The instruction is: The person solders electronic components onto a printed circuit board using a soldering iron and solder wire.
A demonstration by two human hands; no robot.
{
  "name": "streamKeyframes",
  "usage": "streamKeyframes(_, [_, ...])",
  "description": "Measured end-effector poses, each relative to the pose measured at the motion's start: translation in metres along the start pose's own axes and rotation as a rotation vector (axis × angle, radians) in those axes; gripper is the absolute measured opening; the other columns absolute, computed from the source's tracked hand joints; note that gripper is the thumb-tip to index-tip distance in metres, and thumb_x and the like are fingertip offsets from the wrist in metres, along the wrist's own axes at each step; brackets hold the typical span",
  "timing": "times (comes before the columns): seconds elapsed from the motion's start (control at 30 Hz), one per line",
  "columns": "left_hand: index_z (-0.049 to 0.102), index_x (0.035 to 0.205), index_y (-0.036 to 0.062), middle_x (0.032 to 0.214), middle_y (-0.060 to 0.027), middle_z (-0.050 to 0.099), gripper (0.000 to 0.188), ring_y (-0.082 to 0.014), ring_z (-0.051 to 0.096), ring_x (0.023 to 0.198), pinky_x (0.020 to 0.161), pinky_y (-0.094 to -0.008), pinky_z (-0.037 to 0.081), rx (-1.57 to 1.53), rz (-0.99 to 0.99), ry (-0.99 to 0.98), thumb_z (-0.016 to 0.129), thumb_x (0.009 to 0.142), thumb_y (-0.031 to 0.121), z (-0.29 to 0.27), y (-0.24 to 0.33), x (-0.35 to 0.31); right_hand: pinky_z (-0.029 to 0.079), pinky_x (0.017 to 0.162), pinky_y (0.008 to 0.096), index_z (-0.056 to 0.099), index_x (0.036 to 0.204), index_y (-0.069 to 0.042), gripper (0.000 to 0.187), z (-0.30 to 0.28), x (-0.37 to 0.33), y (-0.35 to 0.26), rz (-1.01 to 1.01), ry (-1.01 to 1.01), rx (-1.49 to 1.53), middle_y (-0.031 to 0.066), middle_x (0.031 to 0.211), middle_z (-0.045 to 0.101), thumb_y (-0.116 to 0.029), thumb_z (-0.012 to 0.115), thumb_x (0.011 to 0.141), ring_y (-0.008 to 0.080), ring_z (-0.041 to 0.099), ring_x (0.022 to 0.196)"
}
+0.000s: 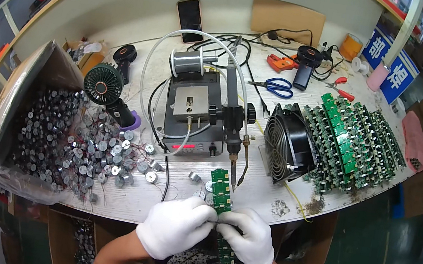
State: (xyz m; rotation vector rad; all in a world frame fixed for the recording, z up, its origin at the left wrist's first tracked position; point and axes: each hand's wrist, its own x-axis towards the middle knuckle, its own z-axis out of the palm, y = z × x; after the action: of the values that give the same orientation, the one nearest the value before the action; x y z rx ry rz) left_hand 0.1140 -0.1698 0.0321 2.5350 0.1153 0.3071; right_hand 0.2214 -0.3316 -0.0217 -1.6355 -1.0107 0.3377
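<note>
Both my hands wear white gloves and meet over a long green circuit board strip (221, 190), which runs from under the soldering tip down past the table's front edge. My left hand (177, 226) has its thumb and fingers pinched at the strip's left side; whatever is between them is too small to make out. From the right, my right hand (250, 239) closes its fingertips on the strip's middle. Just beyond the strip's far end points the tip of a mounted soldering iron (234, 171). Small round silver motors (194, 176) lie beside the strip on the left.
A black soldering machine (195, 110) with a solder wire spool (189, 63) stands ahead. Heaped motors (89, 154) spill from a lined box (17, 101) at left. Right are a black fan (288, 144), rows of circuit boards (350, 146), blue scissors (274, 86) and red-handled pliers (341, 90).
</note>
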Motion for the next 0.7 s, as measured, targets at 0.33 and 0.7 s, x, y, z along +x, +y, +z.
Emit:
streamKeyframes(0.33, [0.064,0.084,0.011,0.079,-0.0072,0.062,0.008,-0.0285,0.064,0.071,0.061,-0.0375,0.051,0.285,-0.091,-0.028,0.069,0.079,0.012,-0.035,-0.014,0.004,0.052,0.067,0.034,0.07,0.101,-0.005,0.024,-0.004,-0.002,-0.006,0.066,0.036,-0.089,0.013,0.087,0.064,-0.003,0.071,0.078,0.0278,0.065,0.075])
streamKeyframes(0.7, [0.06,0.087,0.0,0.075,-0.0157,0.063,0.01,-0.0267,0.062,0.064,0.06,-0.0343,0.049,-0.391,-0.347,0.267,0.067,0.08,0.004,0.05,-0.009,-0.004,0.053,0.07,0.0344,0.069,0.105,-0.003,0.026,0.0,-0.003,-0.006,0.071,0.092,-0.087,0.0142,0.091,0.066,-0.004,0.072,0.078,0.0286,0.067,0.08])
